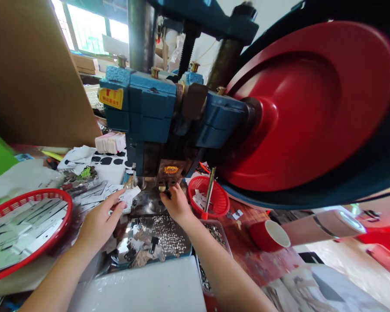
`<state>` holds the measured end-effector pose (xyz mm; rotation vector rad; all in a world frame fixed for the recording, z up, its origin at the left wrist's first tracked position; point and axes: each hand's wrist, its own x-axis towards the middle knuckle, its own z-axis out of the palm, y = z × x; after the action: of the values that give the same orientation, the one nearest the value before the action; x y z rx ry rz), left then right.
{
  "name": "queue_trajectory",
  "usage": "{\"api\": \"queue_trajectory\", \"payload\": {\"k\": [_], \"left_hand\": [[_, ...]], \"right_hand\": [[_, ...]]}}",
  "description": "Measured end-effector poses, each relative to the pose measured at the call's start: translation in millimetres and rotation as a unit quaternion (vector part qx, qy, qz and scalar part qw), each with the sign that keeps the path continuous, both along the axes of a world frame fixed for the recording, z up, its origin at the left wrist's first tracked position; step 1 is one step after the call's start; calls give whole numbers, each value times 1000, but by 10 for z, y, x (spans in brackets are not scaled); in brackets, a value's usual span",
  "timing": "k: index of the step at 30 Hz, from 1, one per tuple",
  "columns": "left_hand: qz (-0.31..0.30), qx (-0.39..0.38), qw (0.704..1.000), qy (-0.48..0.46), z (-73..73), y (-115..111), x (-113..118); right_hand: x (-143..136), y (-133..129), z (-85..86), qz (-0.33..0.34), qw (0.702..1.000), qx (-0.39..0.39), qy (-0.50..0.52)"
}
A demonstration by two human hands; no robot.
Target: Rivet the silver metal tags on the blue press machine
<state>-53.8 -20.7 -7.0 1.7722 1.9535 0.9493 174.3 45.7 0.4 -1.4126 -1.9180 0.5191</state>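
My left hand (99,221) is over the work surface at left of centre. Its thumb and forefinger are apart, with their tips beside small white flat pieces (129,198). My right hand (177,204) reaches under the ram of a blue press (152,108). The fingers there are drawn together at the tooling (170,173), and whatever they pinch is hidden. In front of the press, a tray (133,229) holds loose flat metal parts (143,247) and many small shiny metal bits (172,236).
A red basket (69,208) of pale flat strips stands at left. Behind my right hand is a smaller red basket (222,203). A large red flywheel (312,112) fills the upper right. A red cup (263,236) lies near a pale flask (325,223). A white box (143,286) sits in front.
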Motion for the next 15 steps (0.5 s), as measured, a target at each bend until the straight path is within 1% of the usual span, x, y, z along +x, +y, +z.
{"api": "queue_trajectory", "payload": {"k": [3, 6, 8, 10, 13, 15], "left_hand": [[-8, -1, 1000, 25, 23, -8, 56], [-28, -13, 1000, 6, 59, 1, 108], [-47, -6, 999, -13, 102, 19, 172], [-66, 8, 998, -24, 160, 55, 276], [-106, 12, 994, -28, 233, 158, 481], [-122, 14, 992, -28, 242, 261, 611]], "right_hand": [[-35, 37, 10, -6, 1000, -20, 7], [-23, 52, 1, -2, 999, -32, 27], [12, 37, -32, -1, 997, -33, 66], [62, -7, -83, 12, 992, -25, 122], [134, -101, -169, 56, 978, -18, 199], [159, -141, -216, 53, 973, -24, 223]]}}
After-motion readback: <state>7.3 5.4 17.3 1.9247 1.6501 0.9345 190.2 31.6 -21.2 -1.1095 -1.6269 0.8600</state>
